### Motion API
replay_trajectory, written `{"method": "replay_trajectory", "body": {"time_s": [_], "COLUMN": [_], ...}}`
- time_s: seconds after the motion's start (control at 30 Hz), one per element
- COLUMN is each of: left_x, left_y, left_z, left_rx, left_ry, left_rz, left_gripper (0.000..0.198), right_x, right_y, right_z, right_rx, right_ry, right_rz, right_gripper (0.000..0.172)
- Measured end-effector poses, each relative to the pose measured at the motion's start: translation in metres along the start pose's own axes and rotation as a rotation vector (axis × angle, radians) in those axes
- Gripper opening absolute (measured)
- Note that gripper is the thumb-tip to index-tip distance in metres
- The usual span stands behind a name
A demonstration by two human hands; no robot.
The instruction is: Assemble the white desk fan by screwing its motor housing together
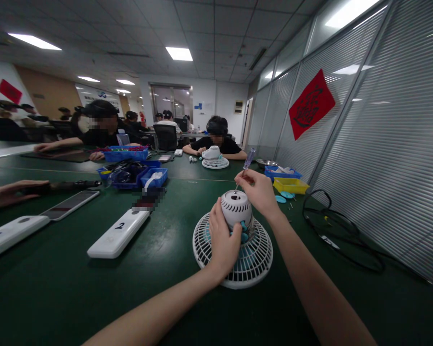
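A white fan lies face down on the green table, its round grille underneath and its motor housing on top. My left hand wraps round the near left side of the housing, the thumb by some light blue parts. In my right hand is a screwdriver with a clear purplish handle, pinched low near its shaft. The driver stands nearly upright, its tip at the top of the housing beside a dark opening. Whether the tip sits in a screw is too small to tell.
Blue bins stand at the back left, a yellow tray at the right near light blue discs and small screws. A black cable coils along the right. A white power bank lies left. Co-workers sit across and to the left.
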State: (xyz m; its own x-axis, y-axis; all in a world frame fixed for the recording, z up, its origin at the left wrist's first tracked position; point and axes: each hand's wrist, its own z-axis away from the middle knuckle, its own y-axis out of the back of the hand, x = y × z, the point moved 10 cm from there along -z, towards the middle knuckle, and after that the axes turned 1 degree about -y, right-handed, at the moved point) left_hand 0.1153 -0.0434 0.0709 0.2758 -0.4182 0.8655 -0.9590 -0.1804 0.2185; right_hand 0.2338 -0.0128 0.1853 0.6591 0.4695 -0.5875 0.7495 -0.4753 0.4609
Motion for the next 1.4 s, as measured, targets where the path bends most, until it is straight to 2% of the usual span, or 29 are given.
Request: {"method": "replay_trajectory", "body": {"time_s": [0.33,0.43,0.6,0.8,1.03,1.17,1.4], "left_x": [0.000,0.000,0.001,0.001,0.000,0.000,0.000], "left_y": [-0.001,0.000,-0.001,-0.001,-0.001,-0.002,-0.002], "left_z": [0.000,0.000,0.001,0.000,0.000,0.001,0.000], "left_rx": [0.000,-0.003,-0.015,-0.021,-0.007,-0.020,-0.018], "left_ry": [0.002,0.009,0.013,0.023,0.011,0.023,0.010], "left_rz": [-0.005,-0.004,0.005,0.000,0.003,-0.003,-0.004], "left_gripper": [0.065,0.064,0.061,0.065,0.067,0.066,0.066], "right_x": [0.000,0.005,0.011,0.015,0.017,0.015,0.003], "right_y": [-0.002,-0.003,-0.001,-0.005,-0.009,-0.005,0.004], "right_z": [0.000,0.000,-0.001,-0.002,-0.003,-0.002,0.000], "right_rx": [-0.032,-0.020,0.016,-0.026,-0.061,-0.028,0.051], "right_ry": [-0.013,-0.044,-0.089,-0.121,-0.108,-0.093,-0.009], "right_rz": [-0.034,-0.089,-0.125,-0.168,-0.154,-0.078,0.075], "right_gripper": [0.011,0.006,0.011,0.007,0.012,0.013,0.024]}}
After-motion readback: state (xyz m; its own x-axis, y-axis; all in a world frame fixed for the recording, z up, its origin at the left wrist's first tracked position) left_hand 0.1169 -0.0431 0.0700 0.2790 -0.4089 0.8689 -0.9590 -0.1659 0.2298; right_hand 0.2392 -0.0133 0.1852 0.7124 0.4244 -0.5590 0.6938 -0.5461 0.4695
